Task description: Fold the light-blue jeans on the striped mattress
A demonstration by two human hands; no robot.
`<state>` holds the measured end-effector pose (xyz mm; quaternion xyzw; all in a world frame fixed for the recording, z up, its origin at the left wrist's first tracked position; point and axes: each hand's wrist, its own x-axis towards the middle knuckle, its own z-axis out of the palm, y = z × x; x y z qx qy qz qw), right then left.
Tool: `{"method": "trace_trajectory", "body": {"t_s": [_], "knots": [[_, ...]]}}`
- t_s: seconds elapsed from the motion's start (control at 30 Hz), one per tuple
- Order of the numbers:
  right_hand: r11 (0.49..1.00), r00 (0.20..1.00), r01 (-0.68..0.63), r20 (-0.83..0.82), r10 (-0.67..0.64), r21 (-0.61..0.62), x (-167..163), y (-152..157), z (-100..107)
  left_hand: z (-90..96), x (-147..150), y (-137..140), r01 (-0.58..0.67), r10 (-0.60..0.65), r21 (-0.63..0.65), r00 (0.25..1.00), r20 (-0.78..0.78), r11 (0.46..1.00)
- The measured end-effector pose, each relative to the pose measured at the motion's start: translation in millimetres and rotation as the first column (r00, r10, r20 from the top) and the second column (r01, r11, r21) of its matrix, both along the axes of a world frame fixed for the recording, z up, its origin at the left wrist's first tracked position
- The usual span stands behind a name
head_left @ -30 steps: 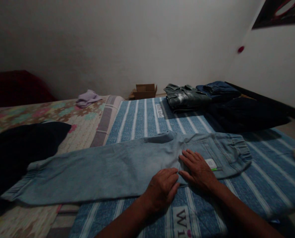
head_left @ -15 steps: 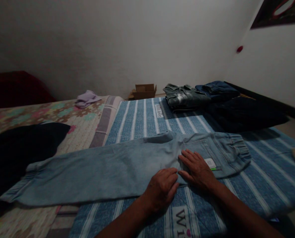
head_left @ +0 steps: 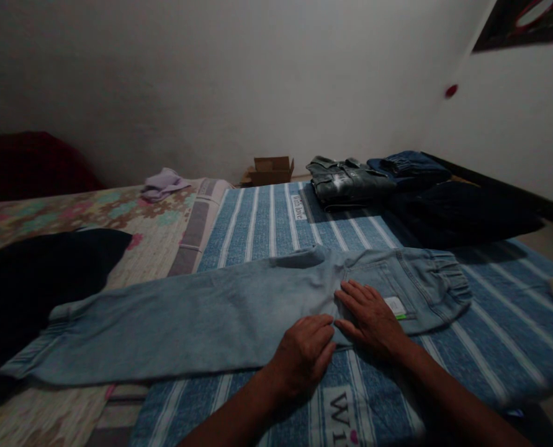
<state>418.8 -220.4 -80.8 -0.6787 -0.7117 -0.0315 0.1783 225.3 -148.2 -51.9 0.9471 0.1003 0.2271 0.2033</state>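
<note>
A pair of light-blue jeans [head_left: 174, 329] lies stretched out and folded lengthwise. Its elastic waistband [head_left: 453, 279] points right and its gathered cuffs [head_left: 34, 354] point left. My right hand [head_left: 367, 316] rests flat on the seat, fingers extended, beside a back pocket and a white label [head_left: 395, 305] with a green edge. Close by on the left, my left hand [head_left: 304, 351] is closed at the near edge of the denim, fingers bent together; its thumb is mostly hidden. The fingertips of both hands almost meet.
Under the jeans is a blue striped cloth [head_left: 243, 230], next to a floral one [head_left: 150, 254]. Folded dark garments [head_left: 350, 180] and a dark pile [head_left: 467, 214] are at the back right. A black cloth [head_left: 38, 279] lies left, a lilac cloth [head_left: 164, 184] and cardboard box [head_left: 271, 171] behind.
</note>
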Motion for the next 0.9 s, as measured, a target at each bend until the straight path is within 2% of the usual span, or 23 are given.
{"method": "trace_trajectory", "body": {"t_s": [0.9], "knots": [[1.0, 1.0, -0.014, -0.002, 0.014, 0.015, 1.2, -0.3, -1.8, -0.7, -0.6, -0.7, -0.004, 0.004, 0.01, 1.0, 0.016, 1.0]]}}
